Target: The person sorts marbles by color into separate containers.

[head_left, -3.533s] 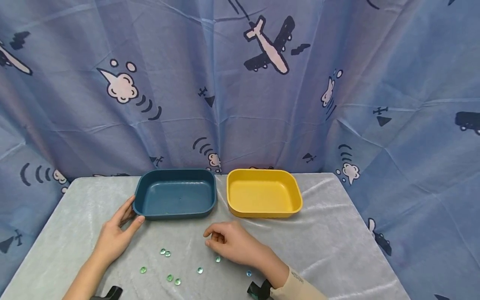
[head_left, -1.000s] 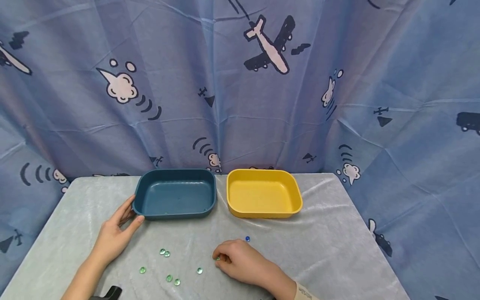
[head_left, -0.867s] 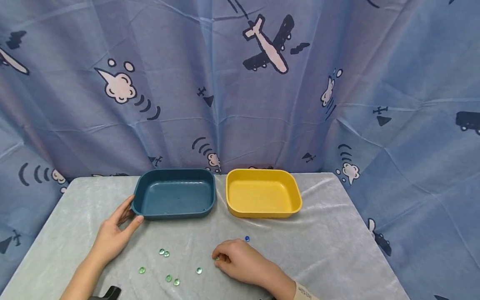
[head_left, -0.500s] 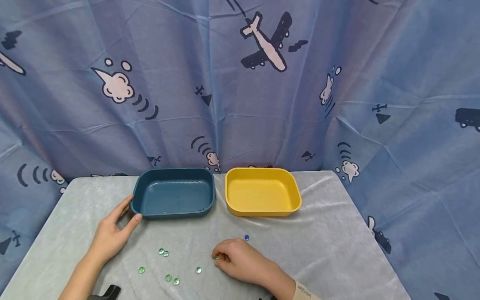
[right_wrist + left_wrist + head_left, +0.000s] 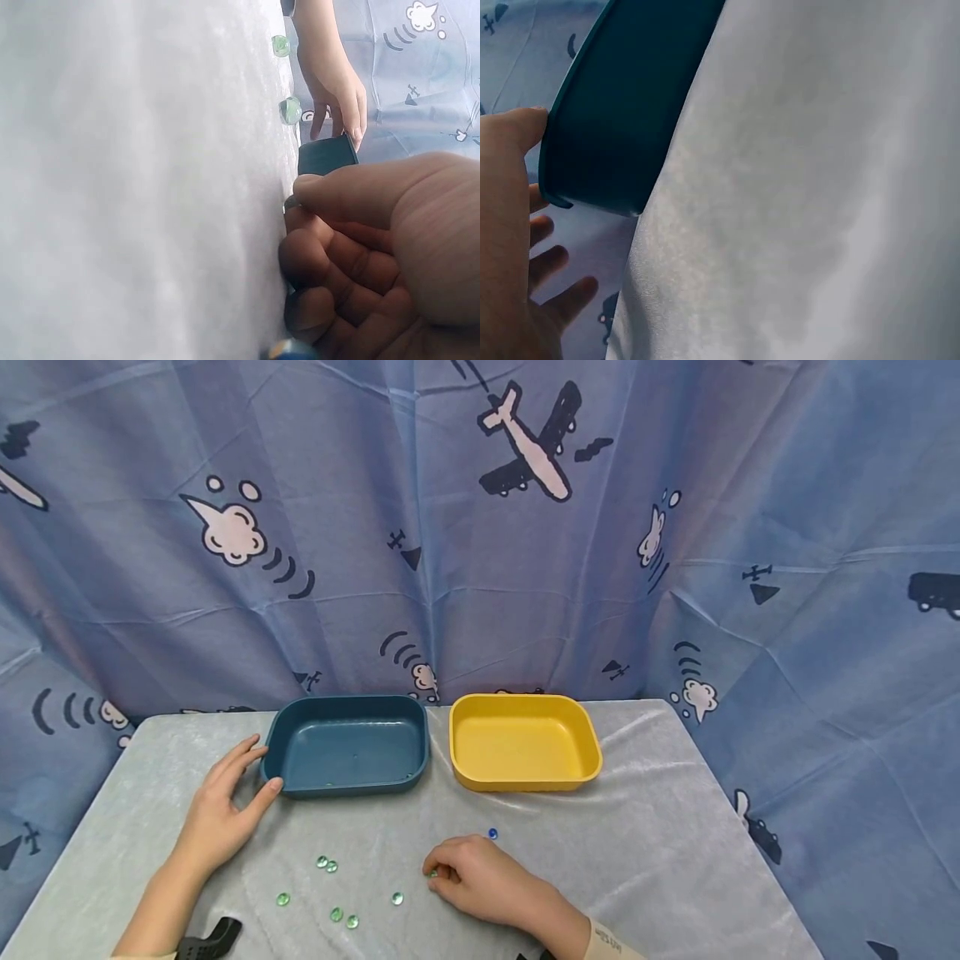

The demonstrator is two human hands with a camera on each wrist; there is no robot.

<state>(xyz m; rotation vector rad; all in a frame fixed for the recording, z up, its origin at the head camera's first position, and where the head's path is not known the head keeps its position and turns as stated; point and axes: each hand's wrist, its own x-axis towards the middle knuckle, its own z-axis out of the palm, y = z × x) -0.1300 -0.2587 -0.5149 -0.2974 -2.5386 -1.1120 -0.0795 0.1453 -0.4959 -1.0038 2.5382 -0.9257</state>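
Observation:
My right hand [image 5: 487, 878] rests low over the cloth, its thumb and curled fingers pinching a small green glass bead [image 5: 432, 874]. In the right wrist view the bead [image 5: 291, 202] shows as a sliver at the thumb tip. My left hand [image 5: 223, 814] lies with spread, relaxed fingers at the left corner of the dark teal tray [image 5: 345, 791]. In the left wrist view the thumb [image 5: 529, 124] touches the rim, and the other fingers stand apart beneath it. Just beyond the right hand sits a dark blue bead [image 5: 492, 833].
Several green glass beads lie scattered between the hands, among them one bead [image 5: 397, 899] left of the right hand. A yellow tray [image 5: 525, 785] stands right of the teal one. Behind the table hangs a blue patterned curtain [image 5: 337, 527]. Tiny green glints show inside the teal tray.
My right hand has moved down and right onto the green bead, then stayed there. The dark blue bead has come into view. Just now my left fingers have spread and lifted slightly at the tray corner.

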